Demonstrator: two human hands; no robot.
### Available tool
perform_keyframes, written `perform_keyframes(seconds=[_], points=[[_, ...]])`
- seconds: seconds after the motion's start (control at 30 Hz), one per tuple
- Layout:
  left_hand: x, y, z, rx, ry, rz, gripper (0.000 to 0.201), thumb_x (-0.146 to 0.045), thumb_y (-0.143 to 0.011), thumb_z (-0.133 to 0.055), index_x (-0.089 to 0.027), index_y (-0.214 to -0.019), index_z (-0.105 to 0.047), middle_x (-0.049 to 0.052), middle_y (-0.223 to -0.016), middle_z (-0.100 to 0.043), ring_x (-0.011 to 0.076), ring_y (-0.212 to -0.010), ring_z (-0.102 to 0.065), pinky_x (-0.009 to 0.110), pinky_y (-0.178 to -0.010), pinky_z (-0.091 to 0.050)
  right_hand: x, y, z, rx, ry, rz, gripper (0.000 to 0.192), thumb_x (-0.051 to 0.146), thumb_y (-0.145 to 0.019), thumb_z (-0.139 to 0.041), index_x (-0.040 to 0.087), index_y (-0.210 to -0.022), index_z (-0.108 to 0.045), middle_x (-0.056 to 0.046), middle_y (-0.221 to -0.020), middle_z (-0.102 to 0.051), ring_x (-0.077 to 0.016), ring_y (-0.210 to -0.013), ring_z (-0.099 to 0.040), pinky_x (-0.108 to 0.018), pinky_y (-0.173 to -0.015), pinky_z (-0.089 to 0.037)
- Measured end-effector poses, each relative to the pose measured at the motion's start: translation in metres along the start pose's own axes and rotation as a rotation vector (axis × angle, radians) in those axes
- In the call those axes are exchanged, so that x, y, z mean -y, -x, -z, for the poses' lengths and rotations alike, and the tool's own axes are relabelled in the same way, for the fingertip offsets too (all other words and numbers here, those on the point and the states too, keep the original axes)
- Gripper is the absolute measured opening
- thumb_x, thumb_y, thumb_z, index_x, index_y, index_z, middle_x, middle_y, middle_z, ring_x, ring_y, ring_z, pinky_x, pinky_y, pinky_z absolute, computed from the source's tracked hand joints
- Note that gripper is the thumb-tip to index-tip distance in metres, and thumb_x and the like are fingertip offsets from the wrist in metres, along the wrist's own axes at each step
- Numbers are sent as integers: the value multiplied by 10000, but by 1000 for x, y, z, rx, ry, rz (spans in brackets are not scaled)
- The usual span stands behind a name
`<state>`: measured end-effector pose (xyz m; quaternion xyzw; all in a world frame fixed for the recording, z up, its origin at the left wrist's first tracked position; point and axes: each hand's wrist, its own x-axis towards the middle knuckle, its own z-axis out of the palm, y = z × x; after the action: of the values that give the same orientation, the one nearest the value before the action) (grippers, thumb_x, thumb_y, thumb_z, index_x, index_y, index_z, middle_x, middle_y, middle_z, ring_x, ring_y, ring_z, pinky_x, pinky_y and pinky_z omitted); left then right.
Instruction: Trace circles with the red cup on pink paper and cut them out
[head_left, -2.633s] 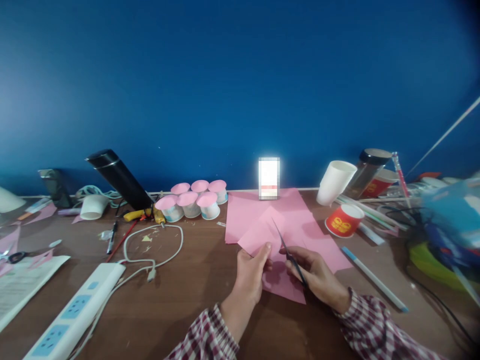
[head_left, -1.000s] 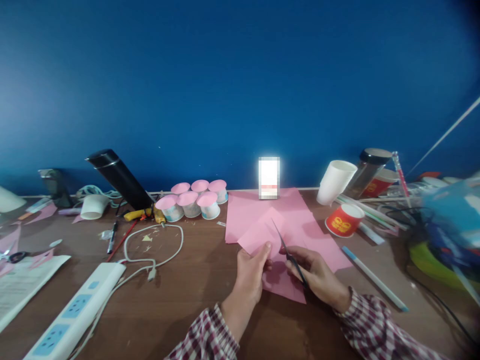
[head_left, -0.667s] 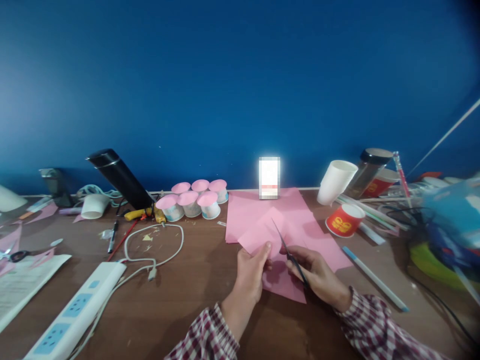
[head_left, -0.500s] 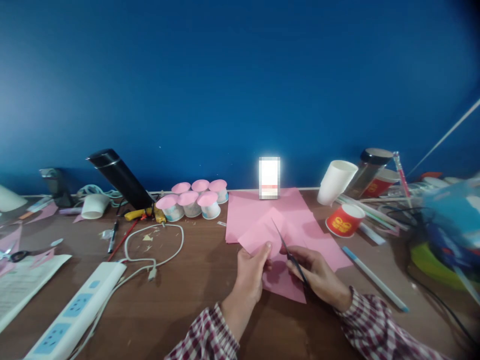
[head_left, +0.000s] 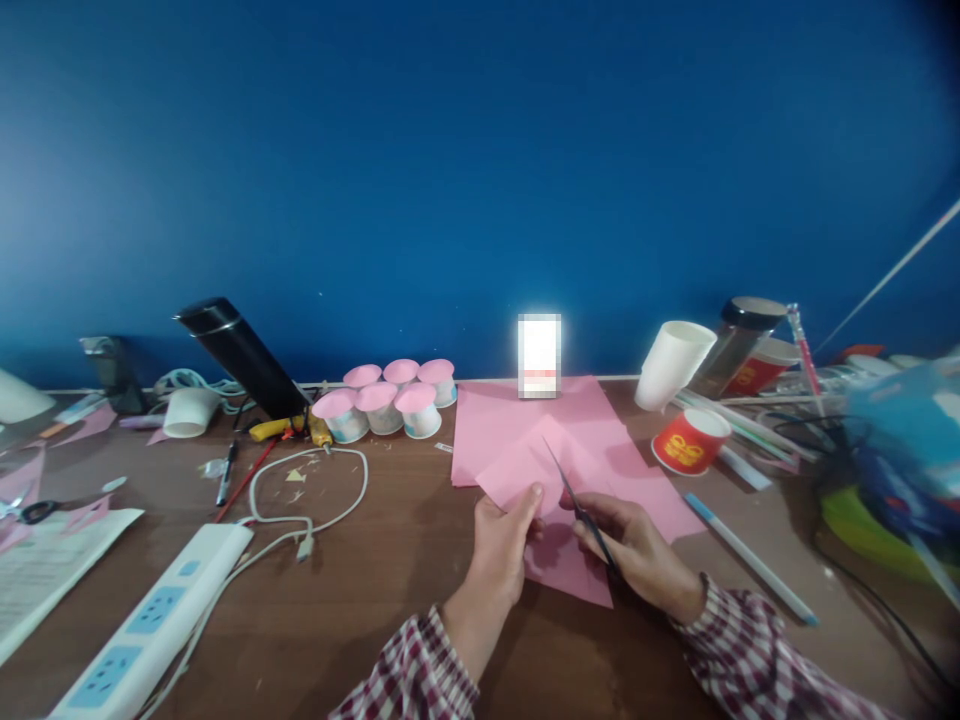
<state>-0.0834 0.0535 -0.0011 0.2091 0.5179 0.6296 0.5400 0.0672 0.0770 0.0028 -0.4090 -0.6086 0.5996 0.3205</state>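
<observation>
My left hand [head_left: 504, 535] pinches a piece of pink paper [head_left: 517, 478], thumb on top and fingers curled underneath. In my right hand [head_left: 637, 555] is a slim pair of scissors [head_left: 591, 528] with dark handles, seen nearly edge-on. Their pointed tip lies over the pink piece, angled up and to the left; how far the blades are apart cannot be made out. Larger pink sheets [head_left: 487, 420] lie beneath and behind the hands, one corner showing below them on the brown table [head_left: 420, 640].
Several cups with pink paper tops [head_left: 416, 400] stand left of the sheets. A red paper cup [head_left: 690, 440], white cups [head_left: 671, 365] and a blue-and-white stick [head_left: 750, 560] are on the right. A power strip [head_left: 154, 620], cable and black flask [head_left: 240, 355] occupy the left.
</observation>
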Motion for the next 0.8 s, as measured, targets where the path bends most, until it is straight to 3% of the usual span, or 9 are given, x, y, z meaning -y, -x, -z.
perform_keyframes(seconds=[0.8], points=[[2, -2, 3, 19, -57, -28, 367, -422, -606, -734, -106, -759, -631, -15, -525, -526, 75, -446, -441, 203, -435, -369, 2, 0, -1, 7, -6, 8, 421, 433, -749, -649, 138, -1045, -597, 17, -626, -524, -90, -503, -431, -213, -446, -371]])
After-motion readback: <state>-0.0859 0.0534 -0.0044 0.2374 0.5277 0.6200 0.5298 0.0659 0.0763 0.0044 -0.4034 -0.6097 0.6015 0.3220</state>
